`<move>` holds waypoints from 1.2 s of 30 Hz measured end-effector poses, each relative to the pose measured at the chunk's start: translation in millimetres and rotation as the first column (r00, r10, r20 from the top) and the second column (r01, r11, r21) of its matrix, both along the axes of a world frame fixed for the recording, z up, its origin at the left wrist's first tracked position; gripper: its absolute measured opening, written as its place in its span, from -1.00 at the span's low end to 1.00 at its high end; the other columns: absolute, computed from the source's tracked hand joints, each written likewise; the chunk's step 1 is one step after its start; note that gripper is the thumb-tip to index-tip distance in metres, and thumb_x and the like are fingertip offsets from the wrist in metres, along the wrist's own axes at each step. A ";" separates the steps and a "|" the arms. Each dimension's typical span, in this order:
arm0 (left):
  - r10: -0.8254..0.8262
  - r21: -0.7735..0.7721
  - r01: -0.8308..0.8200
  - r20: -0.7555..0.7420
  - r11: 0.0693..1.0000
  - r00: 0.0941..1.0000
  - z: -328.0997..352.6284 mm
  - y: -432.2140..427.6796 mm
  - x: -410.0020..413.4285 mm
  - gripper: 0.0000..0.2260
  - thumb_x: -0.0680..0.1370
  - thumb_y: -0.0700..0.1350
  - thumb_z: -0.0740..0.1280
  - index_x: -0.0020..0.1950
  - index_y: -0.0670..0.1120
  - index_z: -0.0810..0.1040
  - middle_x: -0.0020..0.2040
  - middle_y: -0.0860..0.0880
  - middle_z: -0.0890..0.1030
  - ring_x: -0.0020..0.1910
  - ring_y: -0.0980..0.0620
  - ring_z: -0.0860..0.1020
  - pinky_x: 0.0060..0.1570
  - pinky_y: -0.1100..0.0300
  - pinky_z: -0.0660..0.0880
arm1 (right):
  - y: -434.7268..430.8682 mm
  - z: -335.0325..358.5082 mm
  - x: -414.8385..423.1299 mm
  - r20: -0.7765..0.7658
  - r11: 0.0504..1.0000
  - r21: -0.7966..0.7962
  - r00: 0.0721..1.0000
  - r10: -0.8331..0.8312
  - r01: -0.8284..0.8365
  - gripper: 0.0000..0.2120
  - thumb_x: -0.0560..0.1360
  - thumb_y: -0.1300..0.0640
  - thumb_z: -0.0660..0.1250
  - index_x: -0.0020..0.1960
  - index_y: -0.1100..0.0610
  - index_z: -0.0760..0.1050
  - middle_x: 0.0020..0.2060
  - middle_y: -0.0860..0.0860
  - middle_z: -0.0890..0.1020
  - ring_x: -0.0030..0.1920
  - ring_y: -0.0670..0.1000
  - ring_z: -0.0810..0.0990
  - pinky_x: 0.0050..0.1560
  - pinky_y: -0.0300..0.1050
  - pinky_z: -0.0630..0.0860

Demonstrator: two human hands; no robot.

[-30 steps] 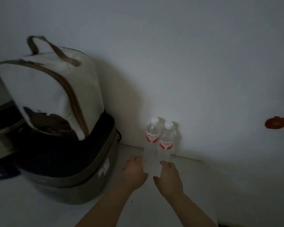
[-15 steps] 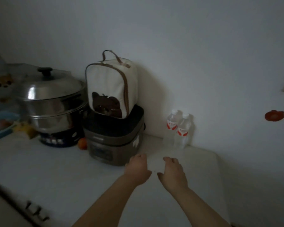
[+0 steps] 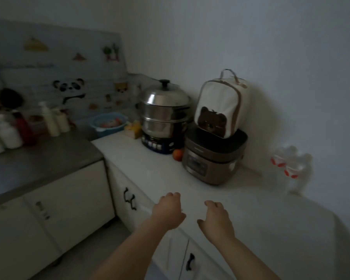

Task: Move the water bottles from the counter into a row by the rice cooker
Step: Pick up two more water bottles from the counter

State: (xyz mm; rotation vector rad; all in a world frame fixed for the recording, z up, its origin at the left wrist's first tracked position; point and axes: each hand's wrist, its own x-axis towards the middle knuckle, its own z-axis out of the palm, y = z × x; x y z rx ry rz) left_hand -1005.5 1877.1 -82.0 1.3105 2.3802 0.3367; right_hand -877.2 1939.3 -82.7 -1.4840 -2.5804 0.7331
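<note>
Hovering over near counter edge (image 3: pixel 226 190): left hand (image 3: pixel 168 212) and right hand (image 3: pixel 217 221), both empty, fingers loosely curled, apart from each other. Bare white counter stretches between hands and rice cooker (image 3: pixel 213 158), more open top to right. 2 water bottles (image 3: pixel 289 168) stand far right by wall, right of cooker, blurred, clear, red-white labels. Bear bag (image 3: pixel 220 107) sits atop cooker.

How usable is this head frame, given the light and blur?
Head view: dim and underexposed; water bottles at right smeared by motion blur, labels unreadable; rice cooker and both empty hands, left hand and right hand, fairly clear; edges bend with wide-angle distortion.
</note>
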 end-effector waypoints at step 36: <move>0.988 0.034 -0.990 0.073 0.137 0.139 -7.7 -582.9 -35.4 -0.53 0.45 -0.01 0.36 0.29 -0.13 0.35 0.31 -0.18 0.41 0.33 -0.20 0.35 0.33 -0.11 0.34 | -506.0 -3.7 -207.8 0.005 0.218 -0.029 0.218 0.976 -0.975 -0.43 0.45 0.07 0.35 0.40 0.15 0.25 0.34 0.14 0.35 0.36 0.14 0.33 0.35 -0.06 0.32</move>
